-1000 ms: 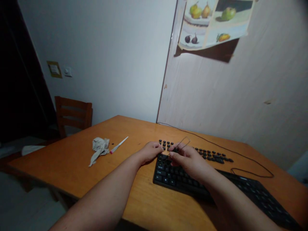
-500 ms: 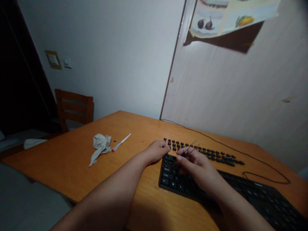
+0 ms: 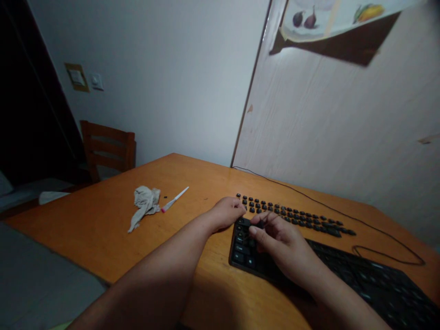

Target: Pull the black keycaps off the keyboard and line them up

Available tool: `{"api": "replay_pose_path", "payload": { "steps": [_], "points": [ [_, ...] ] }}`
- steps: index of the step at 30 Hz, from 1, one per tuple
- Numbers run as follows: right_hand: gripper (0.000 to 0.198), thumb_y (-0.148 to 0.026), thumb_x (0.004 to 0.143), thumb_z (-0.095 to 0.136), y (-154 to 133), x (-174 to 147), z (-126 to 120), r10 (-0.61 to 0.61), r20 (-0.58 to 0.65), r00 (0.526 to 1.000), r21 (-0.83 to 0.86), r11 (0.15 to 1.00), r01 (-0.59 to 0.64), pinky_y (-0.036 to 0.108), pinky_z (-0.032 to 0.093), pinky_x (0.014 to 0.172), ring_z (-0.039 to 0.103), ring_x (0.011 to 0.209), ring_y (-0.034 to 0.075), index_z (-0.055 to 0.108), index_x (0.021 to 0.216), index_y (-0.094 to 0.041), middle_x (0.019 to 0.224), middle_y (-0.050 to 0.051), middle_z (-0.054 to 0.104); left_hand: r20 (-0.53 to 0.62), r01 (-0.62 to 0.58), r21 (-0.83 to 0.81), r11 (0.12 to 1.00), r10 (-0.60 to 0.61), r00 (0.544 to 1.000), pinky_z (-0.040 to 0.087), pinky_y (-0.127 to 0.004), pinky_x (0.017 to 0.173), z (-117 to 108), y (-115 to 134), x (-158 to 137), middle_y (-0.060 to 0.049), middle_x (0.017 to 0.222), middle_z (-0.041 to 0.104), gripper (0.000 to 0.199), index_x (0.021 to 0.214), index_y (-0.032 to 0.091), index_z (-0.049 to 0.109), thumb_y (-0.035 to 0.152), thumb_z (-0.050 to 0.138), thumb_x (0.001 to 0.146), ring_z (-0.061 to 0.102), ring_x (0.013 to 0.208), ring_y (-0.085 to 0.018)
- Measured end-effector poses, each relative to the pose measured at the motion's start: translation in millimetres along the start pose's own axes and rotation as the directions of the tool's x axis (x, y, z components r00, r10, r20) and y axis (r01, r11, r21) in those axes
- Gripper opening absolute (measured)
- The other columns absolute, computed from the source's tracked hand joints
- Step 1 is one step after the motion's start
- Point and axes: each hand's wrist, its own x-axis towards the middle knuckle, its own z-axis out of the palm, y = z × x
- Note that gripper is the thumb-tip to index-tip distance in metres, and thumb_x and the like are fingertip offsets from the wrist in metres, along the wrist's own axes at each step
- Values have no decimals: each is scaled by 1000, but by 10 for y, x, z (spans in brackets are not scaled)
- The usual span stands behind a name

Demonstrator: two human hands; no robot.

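Observation:
A black keyboard (image 3: pixel 357 261) lies at an angle on the wooden table, part of its upper left covered by my right hand (image 3: pixel 275 233). Thumb and fingers of that hand pinch a keycap puller, a thin wire tool, low over the left-hand keys; it is mostly hidden now. My left hand (image 3: pixel 227 213) rests at the keyboard's top left corner with its fingers curled closed; what they hold, if anything, is hidden. Just behind both hands, loose black keycaps (image 3: pixel 302 215) stand in rows on the tabletop.
A crumpled grey cloth (image 3: pixel 146 201) lies to the left, beside a white brush (image 3: pixel 176 199) with a pink tip and a small black piece (image 3: pixel 165 197). The keyboard's cable (image 3: pixel 309 197) runs behind the keycaps. A wooden chair (image 3: pixel 109 149) stands beyond the table's left edge.
The view has shifted slightly. My right hand has turned and lowered toward the keys, and the wire loops that stuck up past its fingers no longer show clearly. My left hand stays at the corner.

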Motion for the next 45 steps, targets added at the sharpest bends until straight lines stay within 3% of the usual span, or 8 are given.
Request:
{"api": "replay_pose_path", "payload": {
  "steps": [11,21,29,45],
  "points": [
    [20,-39,90,56,46,34,41,-4,15,1000,-138,990,7,26,42,56,52,65,14,56,98,-20,75,0,56,6,-10,10,1000,10,1000,29,-22,51,9,-10,3,2,63,52,20,66,15,54,34,53,73,45,61,-11],
    [19,-35,84,62,62,7,26,-35,-7,999,-320,947,31,31,45,69,59,77,18,63,96,-20,84,2,65,11,-35,56,998,34,999,33,-22,53,-23,7,-9,2,67,55,18,69,15,58,32,54,73,48,63,-11],
    [19,-37,89,58,114,-5,-15,-74,24,997,-315,946,78,30,45,72,60,78,17,64,94,-20,84,2,65,67,-76,203,976,63,996,37,-22,57,-57,5,-25,0,69,62,20,73,15,65,31,54,75,54,67,-13],
    [23,-41,90,55,208,-14,33,-86,-63,994,-228,971,70,29,45,70,58,77,17,61,94,-19,84,2,64,87,-55,243,968,35,996,41,-22,61,-60,16,-35,-2,76,68,21,81,15,69,30,56,75,58,72,-15]
  ]
}}
